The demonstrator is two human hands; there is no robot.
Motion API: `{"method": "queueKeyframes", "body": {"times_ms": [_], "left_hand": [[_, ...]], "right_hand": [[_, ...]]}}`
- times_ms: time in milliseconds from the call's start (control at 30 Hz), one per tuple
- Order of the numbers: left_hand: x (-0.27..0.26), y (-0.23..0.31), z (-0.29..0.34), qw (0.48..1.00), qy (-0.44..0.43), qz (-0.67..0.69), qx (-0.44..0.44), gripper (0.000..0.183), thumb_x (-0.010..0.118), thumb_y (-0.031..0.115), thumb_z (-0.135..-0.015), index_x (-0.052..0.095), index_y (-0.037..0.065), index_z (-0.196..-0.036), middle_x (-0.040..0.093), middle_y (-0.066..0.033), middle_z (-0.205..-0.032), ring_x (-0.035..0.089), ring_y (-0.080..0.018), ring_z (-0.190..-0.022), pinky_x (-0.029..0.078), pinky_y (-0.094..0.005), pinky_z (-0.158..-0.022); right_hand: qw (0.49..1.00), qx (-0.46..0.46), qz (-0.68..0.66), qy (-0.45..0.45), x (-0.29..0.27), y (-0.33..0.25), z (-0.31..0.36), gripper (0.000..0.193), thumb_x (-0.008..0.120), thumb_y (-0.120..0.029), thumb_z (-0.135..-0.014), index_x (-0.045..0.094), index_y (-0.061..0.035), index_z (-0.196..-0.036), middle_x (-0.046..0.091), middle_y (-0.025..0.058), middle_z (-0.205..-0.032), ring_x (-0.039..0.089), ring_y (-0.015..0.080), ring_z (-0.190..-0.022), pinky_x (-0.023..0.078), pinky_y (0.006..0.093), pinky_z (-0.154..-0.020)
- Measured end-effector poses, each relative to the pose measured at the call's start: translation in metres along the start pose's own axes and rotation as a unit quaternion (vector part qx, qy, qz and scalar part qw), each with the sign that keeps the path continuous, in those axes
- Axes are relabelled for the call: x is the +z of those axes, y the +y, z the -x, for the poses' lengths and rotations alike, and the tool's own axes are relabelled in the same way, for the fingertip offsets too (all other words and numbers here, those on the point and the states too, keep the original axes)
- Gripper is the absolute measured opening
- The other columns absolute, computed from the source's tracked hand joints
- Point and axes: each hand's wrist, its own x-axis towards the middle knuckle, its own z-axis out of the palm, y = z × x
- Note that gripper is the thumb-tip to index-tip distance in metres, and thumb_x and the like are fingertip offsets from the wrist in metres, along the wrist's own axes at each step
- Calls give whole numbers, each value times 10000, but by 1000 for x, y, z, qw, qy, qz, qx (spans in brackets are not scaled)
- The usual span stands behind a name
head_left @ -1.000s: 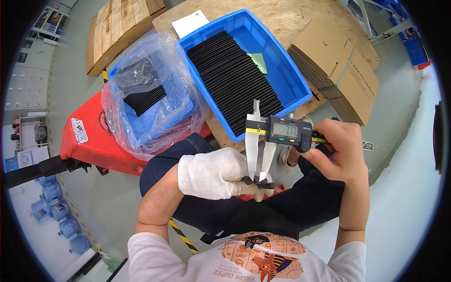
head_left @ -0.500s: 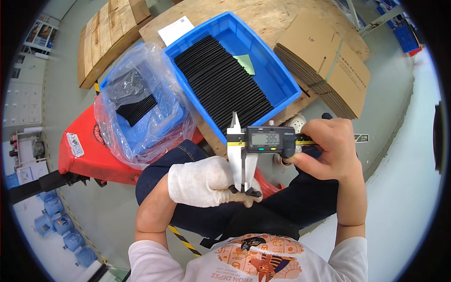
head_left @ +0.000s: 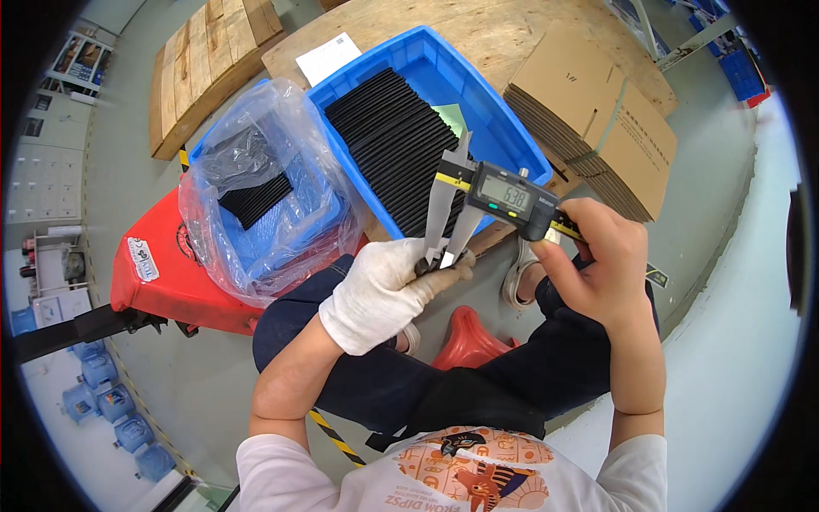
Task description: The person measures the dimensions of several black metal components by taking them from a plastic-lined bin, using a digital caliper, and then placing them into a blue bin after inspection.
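Note:
My left hand, in a white glove, is closed around a small black part whose full shape is hidden by the fingers. Bare, my right hand grips the slider end of a digital caliper, thumb underneath. The caliper's long jaws point down at the black part, tips beside the gloved fingers; whether they touch the part I cannot tell. Just beyond the caliper, a blue bin holds a tight row of thin black strips with a green paper slip at their side.
A second blue bin, lined with clear plastic, holds more black pieces on the left, over a red pallet jack. Flattened cartons lie strapped on the wooden board at right. A white sheet and a red stool also show.
Both hands have moved up and away from my body toward the large bin. The caliper has tilted, its right end lower, and its display reading has changed.

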Motion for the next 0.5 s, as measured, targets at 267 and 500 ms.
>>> {"method": "queueKeyframes", "body": {"times_ms": [267, 500], "left_hand": [[-1, 17, 0, 994, -37, -42, -89, 117, 571, 9, -815, 615, -9, -922, 637, -60, -829, 605, -122, -795, 469, -248, -743], [-2, 14, 1, 993, -44, -32, -105, 133, 573, 4, -811, 610, -6, -938, 635, -64, -843, 601, -126, -805, 469, -255, -751]], "right_hand": [[999, -23, 17, 15, 4, 0, -1, 278, 732, -232, -637, 554, -57, -759, 549, 55, -595, 508, 205, -458, 362, 273, -405], [999, -17, 29, 22, 2, -1, -2, 284, 736, -262, -619, 542, -71, -698, 508, 41, -548, 483, 205, -441, 353, 280, -402]]}}
